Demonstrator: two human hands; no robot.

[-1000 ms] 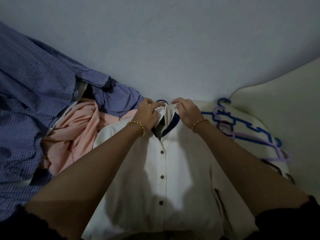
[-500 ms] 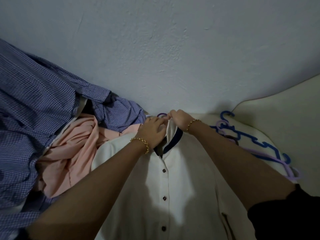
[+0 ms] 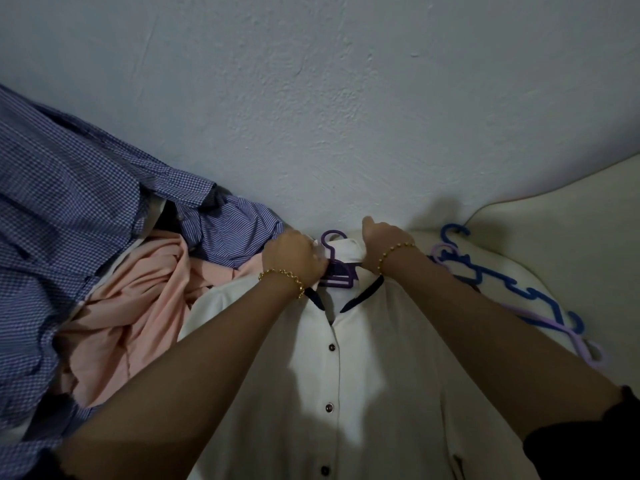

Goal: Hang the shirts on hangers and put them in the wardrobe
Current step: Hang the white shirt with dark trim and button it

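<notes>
- Where the fingers curl, the left hand [image 3: 294, 259] pinches the left side of the white shirt [image 3: 363, 393] at its collar [image 3: 349, 249], and the right hand [image 3: 382, 249] grips the right side; both clamp cloth.
- Between them a purple hanger [image 3: 334, 268] sits in the neck opening, hook above the collar.
- The shirt lies buttoned, front up, collar at the back edge of what looks like a cream mattress [image 3: 554, 237], by the wall [image 3: 311, 116].
- Left edge: a pink garment [image 3: 138, 306] and blue checked shirts [image 3: 69, 220], heaped.
- Right edge: a blue hanger [image 3: 512, 289] and a lilac hanger [image 3: 554, 327], overlapping.
</notes>
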